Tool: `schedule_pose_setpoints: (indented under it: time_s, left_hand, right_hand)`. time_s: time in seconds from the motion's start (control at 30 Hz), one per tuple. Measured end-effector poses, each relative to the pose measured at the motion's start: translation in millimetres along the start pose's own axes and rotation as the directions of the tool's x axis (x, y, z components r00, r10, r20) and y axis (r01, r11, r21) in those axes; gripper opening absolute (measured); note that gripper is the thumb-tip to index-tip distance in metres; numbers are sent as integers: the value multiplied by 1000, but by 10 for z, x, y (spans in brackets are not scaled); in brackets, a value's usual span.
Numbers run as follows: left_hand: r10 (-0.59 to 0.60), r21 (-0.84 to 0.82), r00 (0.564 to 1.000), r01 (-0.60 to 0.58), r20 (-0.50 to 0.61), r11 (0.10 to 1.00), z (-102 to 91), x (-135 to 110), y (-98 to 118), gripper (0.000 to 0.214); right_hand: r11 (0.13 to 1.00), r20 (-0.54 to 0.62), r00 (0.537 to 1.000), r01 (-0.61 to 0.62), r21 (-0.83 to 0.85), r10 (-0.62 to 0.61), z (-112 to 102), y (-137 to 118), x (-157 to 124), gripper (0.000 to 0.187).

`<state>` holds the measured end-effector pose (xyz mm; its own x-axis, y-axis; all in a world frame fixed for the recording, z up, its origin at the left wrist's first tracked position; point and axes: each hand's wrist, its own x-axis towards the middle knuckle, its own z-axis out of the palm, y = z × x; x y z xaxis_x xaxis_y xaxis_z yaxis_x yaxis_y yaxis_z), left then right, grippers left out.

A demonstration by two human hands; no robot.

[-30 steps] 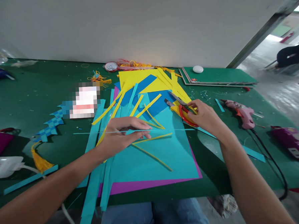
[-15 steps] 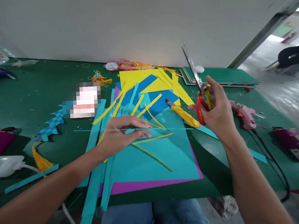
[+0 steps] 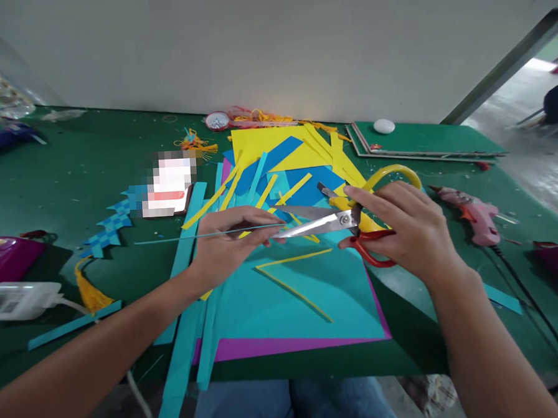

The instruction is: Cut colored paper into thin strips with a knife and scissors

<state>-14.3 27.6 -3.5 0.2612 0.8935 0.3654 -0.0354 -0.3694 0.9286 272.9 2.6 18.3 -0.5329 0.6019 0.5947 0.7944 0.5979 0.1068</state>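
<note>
The left hand's (image 3: 228, 231) fingers are closed on a thin teal strip (image 3: 163, 240); its long axis runs left to right, roughly parallel to the counter's (image 3: 420, 351) front edge, its left end projecting beyond the hand. The right hand's (image 3: 408, 230) fingers grip the scissors (image 3: 347, 220) by the handles, blades parted, tips directed left, just beside the left fingertips and the strip's right-hand portion. Contact between blades and strip cannot be confirmed. Below lies a teal sheet (image 3: 275, 321), bearing a bent yellow strip (image 3: 295, 295) toward the front edge. The glue gun (image 3: 478, 217) lies toward the right edge.
</note>
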Motion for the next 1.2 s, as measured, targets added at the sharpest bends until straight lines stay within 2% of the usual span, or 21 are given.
schedule_pose_setpoints:
  time_s: [0.1,0.2,0.53,0.77,0.93,1.2]
  left_hand:
    - [5,66,996,0,-84,998,11,-2,0,5]
    - [-3,67,995,9,-97,998,16,-12,-8,5]
    - [-130,-46,991,128,-36,991,-9,-5,-56,6]
    - [-94,-105,996,93,-6,990,-18,-2,-32,3]
    - [-73,-158,997,77,31,984,-16,-6,18,13]
    - [-53,-146,998,57,30,988,-22,-3,20,17]
  right_hand:
    - [999,11,1000,19,-48,-19,30,-9,-10,62]
    - [997,18,1000,27,-73,-26,56,-41,6,61]
    - [994,-7,999,38,-103,-39,79,-138,44,63]
    - [993,-15,999,50,-108,-52,96,-135,30,66]
    - [994,-10,999,43,-103,-44,92,-146,28,65]
    - [993,6,999,48,-110,-48,92,-141,-4,64]
